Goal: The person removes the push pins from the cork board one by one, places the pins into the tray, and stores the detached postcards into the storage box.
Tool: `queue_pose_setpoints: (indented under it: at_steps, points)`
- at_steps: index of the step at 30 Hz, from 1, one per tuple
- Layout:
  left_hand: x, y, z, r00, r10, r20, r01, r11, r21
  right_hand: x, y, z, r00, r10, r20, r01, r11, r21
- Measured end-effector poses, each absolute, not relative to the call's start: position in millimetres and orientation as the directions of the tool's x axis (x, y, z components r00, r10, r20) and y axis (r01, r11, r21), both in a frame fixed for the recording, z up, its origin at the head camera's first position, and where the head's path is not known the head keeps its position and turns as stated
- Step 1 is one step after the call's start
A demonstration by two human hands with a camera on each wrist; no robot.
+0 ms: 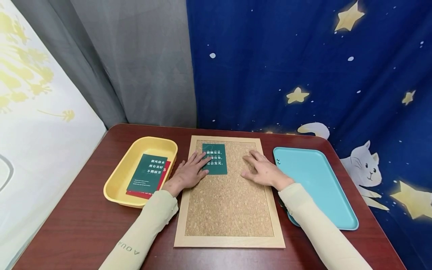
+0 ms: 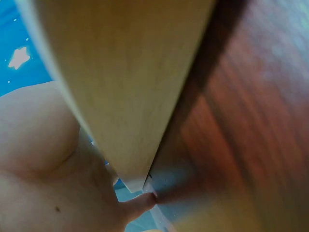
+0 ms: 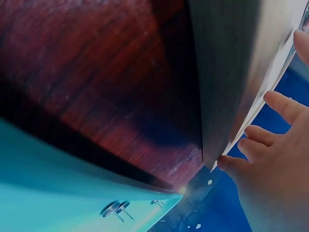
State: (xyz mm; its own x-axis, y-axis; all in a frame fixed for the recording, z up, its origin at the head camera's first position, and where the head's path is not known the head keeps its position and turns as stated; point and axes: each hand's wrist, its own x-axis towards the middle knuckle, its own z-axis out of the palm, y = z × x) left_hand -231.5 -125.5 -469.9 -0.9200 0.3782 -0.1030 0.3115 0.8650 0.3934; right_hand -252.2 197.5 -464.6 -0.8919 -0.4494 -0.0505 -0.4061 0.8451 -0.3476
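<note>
A wood-framed cork board point(image 1: 233, 210) lies on the table between my hands. Near its top left lies a dark green card point(image 1: 216, 169) printed with white characters. My left hand point(image 1: 190, 173) reaches over the board's left edge, its straight fingertips overlapping the card's left side. Over the right side of the board, my right hand point(image 1: 264, 170) is spread with its fingers on the cork and frame. In the right wrist view, the fingers point(image 3: 282, 106) of that hand lie along the board's edge. Neither hand grips anything.
Left of the board stands a yellow basket point(image 1: 118, 174) with another green card point(image 1: 145, 182) over a red card point(image 1: 165, 173). On the right lies a teal tray point(image 1: 314, 180) holding several pushpins point(image 3: 116, 208) at its far left corner. Curtains hang behind the brown table point(image 1: 77, 221).
</note>
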Motion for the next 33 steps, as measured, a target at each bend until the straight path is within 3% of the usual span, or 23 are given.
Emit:
queue_pose_setpoints:
  at_steps: [33]
  points:
    - [-232.4,-123.5,-464.1,-0.921,0.371,-0.114,0.303,0.871,0.387,-248.1,190.1,-473.9,-0.868,-0.483,-0.112,-0.448,0.862,-0.237]
